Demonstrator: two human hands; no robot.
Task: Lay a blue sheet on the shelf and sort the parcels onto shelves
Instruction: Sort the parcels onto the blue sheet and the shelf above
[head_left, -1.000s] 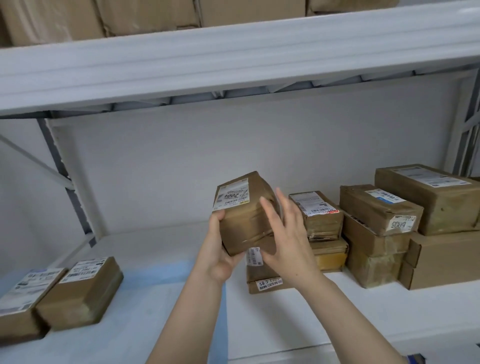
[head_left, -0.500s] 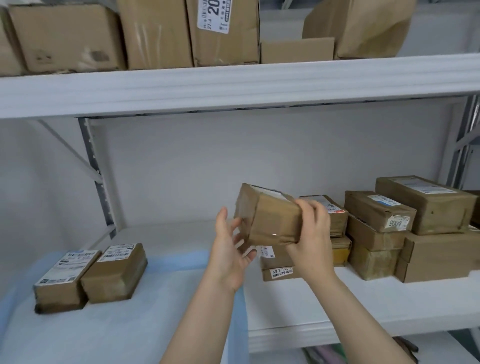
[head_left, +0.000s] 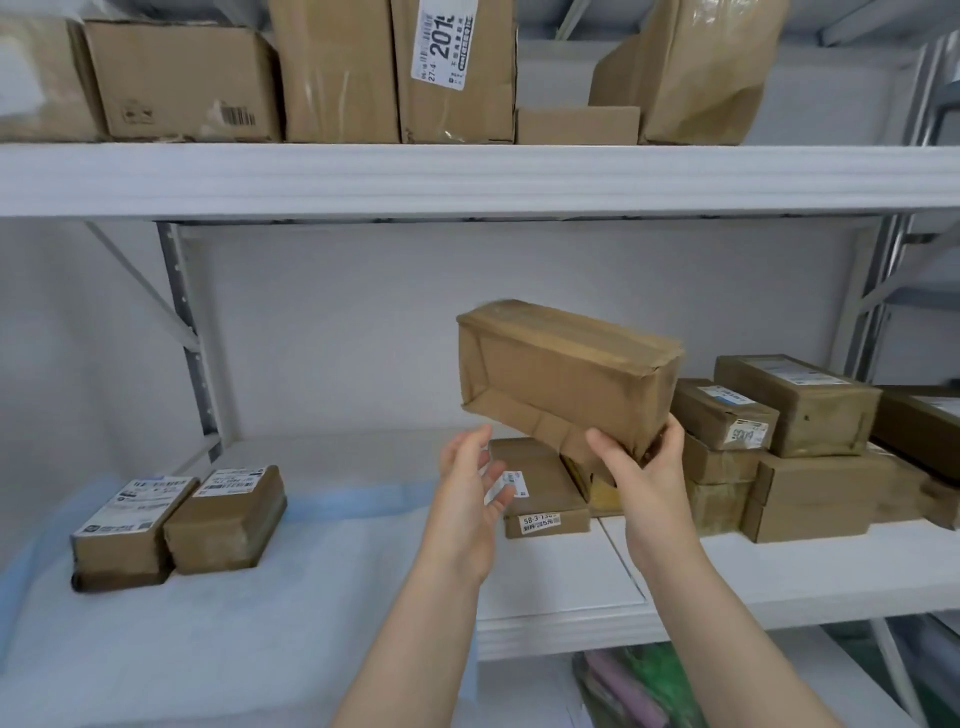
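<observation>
While my right hand (head_left: 644, 478) grips the parcel (head_left: 566, 374) by its lower right corner, my left hand (head_left: 467, 483) waits slack just under the left end, holding nothing. The parcel hangs tilted in the air over the middle shelf (head_left: 675, 623), in front of the stack (head_left: 810, 467) on the right. It looks like taped cardboard, stiff but dented at the corners, and I judge it light enough for one hand. The tape may be slick, so I would cup the left end from beneath rather than pinch. The blue sheet (head_left: 208, 597) on the left has open room right of the pair of parcels (head_left: 228, 519) lying there. The upper shelf (head_left: 467, 176) edge runs overhead and its row of boxes looks tight.
</observation>
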